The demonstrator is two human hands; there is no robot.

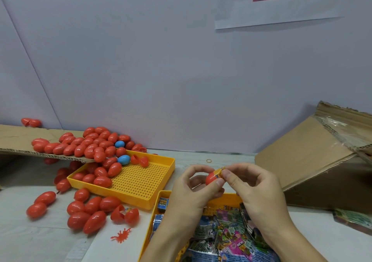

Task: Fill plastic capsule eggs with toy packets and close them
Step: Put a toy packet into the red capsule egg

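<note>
My left hand (193,189) grips a red capsule egg half (211,178) above the near yellow tray. My right hand (253,185) pinches a small toy packet (220,173) at the egg's open mouth, part of the packet sticking out. Below my hands the near yellow tray (149,229) holds several colourful toy packets (225,233). Several closed red eggs (88,209) lie on the table at the left, and one open red egg (124,214) lies beside them.
A second yellow perforated tray (141,183) holds red and two blue eggs (123,159). More red eggs spill off a cardboard flap (18,139) at the left. A tipped cardboard box (322,161) stands at the right. A small red splat toy (121,234) lies near the front.
</note>
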